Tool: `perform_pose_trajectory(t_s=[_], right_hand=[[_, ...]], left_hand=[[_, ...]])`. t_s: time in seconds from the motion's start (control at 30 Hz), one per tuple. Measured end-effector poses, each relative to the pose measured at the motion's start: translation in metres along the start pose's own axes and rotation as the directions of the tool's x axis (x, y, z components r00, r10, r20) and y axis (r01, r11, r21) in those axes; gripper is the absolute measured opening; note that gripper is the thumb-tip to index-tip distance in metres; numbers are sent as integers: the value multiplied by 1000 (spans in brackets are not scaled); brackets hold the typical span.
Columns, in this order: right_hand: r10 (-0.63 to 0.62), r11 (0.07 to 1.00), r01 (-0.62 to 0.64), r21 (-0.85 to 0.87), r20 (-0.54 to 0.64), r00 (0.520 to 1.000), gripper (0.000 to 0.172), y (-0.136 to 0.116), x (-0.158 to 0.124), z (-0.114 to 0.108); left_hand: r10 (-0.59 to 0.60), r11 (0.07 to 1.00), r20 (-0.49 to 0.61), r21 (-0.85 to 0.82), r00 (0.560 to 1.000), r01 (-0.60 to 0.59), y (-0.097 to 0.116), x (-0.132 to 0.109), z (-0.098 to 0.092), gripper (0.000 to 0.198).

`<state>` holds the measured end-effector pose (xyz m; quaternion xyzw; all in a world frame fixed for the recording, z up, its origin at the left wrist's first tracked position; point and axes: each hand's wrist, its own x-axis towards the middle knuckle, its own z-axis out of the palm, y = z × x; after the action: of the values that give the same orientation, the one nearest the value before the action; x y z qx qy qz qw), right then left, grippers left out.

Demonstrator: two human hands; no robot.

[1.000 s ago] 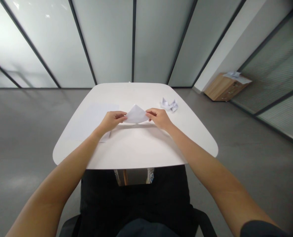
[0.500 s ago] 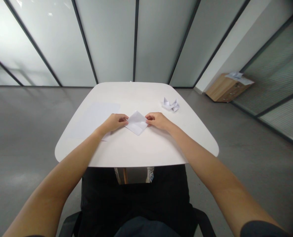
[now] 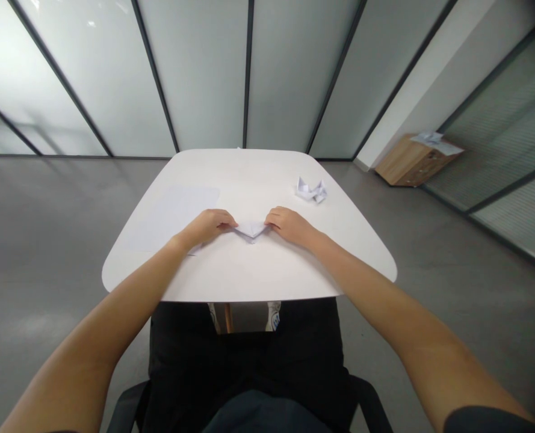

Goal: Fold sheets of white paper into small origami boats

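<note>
A small piece of folded white paper [image 3: 251,229] lies between my hands over the middle of the table, its point facing me. My left hand [image 3: 212,225] pinches its left corner. At the opposite corner, the fingers of my right hand [image 3: 287,225] are closed on the paper, with the fingertips partly hidden. The upper half of the paper is folded down toward me, so it looks like a flat triangle.
Large white paper sheets [image 3: 172,210] lie on the left of the white table [image 3: 249,276], partly under my left forearm. A folded paper shape [image 3: 311,190] stands at the back right. Farther off, a wooden cabinet [image 3: 414,161] carries papers.
The paper has gone from an open diamond to a folded triangle, its far corner brought down toward me. Both hands still hold its side corners.
</note>
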<state>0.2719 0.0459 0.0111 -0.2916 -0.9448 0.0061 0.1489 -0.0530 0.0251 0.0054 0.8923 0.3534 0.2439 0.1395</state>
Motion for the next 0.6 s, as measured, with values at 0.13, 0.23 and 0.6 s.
perform_pose_trajectory(t_s=[0.13, 0.23, 0.6], right_hand=[[-50, 993, 54, -103, 37, 998, 30, -4, -2, -3], [-92, 989, 96, -111, 42, 995, 32, -6, -4, -3], [-181, 977, 185, -104, 46, 982, 34, 1, -10, -2]], left_hand=[[52, 998, 36, 36, 998, -53, 0, -6, -3, 29], [64, 997, 66, 45, 996, -67, -2, -8, -5, 31], [99, 985, 69, 131, 993, -108, 9, -6, -7, 31]])
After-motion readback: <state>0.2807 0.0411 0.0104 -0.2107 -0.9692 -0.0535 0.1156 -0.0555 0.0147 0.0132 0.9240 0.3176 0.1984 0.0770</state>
